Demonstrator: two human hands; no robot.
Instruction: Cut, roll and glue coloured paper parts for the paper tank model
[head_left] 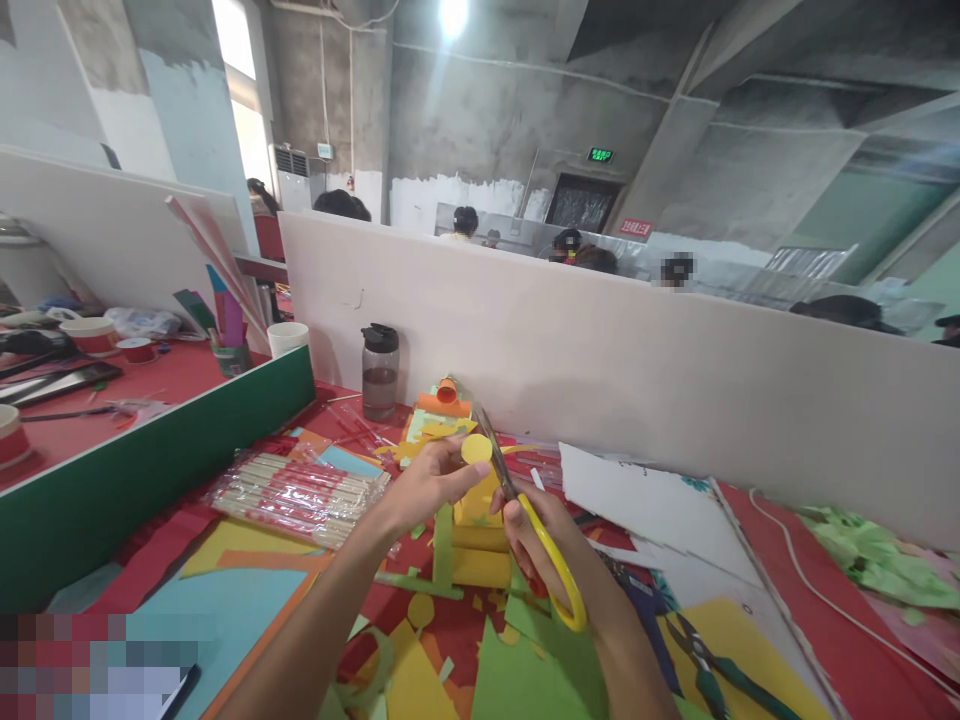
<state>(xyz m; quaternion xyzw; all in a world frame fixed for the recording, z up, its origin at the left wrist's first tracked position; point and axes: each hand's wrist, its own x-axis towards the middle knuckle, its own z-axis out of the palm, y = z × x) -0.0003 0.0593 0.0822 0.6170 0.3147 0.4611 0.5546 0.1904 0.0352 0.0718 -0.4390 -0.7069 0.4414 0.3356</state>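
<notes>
My left hand pinches a small yellow paper disc by its edge. Yellow-handled scissors are gripped in my right hand, their metal blades pointing up and away, right beside the disc. Whether the blades touch the paper I cannot tell. Below my hands lie a yellow paper roll, green paper sheets and another yellow disc. Just beyond my left hand stands a paper piece with an orange roll on it.
A plastic-wrapped bundle of sticks lies left, near a green divider. A water bottle stands against the white partition. Green-handled pliers and a white board lie right. Several people sit beyond the partition.
</notes>
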